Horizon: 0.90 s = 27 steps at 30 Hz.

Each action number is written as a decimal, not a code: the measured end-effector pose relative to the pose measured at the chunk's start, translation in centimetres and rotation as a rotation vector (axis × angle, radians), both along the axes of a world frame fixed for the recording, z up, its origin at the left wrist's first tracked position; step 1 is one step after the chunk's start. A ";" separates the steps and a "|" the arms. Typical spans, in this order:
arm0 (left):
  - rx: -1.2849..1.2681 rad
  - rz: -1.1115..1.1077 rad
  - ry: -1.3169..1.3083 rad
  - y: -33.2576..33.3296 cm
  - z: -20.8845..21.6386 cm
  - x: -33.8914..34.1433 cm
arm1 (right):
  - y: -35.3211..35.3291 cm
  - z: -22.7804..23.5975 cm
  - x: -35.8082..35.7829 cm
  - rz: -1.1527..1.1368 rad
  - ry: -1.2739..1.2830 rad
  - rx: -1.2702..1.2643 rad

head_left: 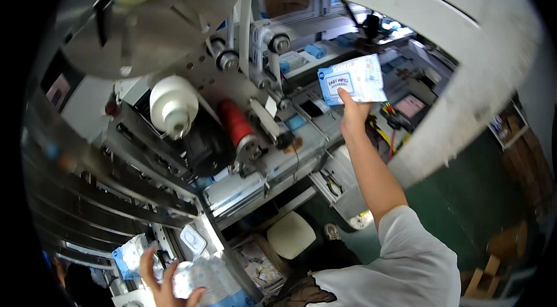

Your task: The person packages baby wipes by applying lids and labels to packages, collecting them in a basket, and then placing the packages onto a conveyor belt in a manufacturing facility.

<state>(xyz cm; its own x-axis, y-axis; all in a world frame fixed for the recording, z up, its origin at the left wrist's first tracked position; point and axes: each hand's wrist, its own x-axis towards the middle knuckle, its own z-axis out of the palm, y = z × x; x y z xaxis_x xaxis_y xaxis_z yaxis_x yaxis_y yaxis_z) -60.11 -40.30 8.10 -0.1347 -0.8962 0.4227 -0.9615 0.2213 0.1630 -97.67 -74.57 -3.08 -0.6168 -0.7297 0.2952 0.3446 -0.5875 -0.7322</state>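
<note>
Raised over the machine's bed, my right hand [352, 111] grips a white and light-blue pack of wipes [366, 80], its thumb on the front. My left hand [164, 284] is at the lower left with fingers spread and bent. Just beside it lie clear-wrapped packs [216, 284], and the near one partly shows between the fingers and thumb; I see no grip on it. Another blue and white pack [130, 255] stands beyond that hand. A white plastic lid [192, 240] rests on the metal edge close by.
A packing machine with a red roller [235, 122], a white roll [173, 104] and a large metal disc [145, 23] fills the left and middle. A pale frame [447, 115] arches at right. Below are a stool [291, 235], a tray with pliers [342, 182] and a bin [258, 260].
</note>
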 end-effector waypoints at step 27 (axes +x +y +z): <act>0.871 1.622 0.345 35.7 -24.3 -18.1 | -40.7 -14.6 6.4 0.135 0.490 0.761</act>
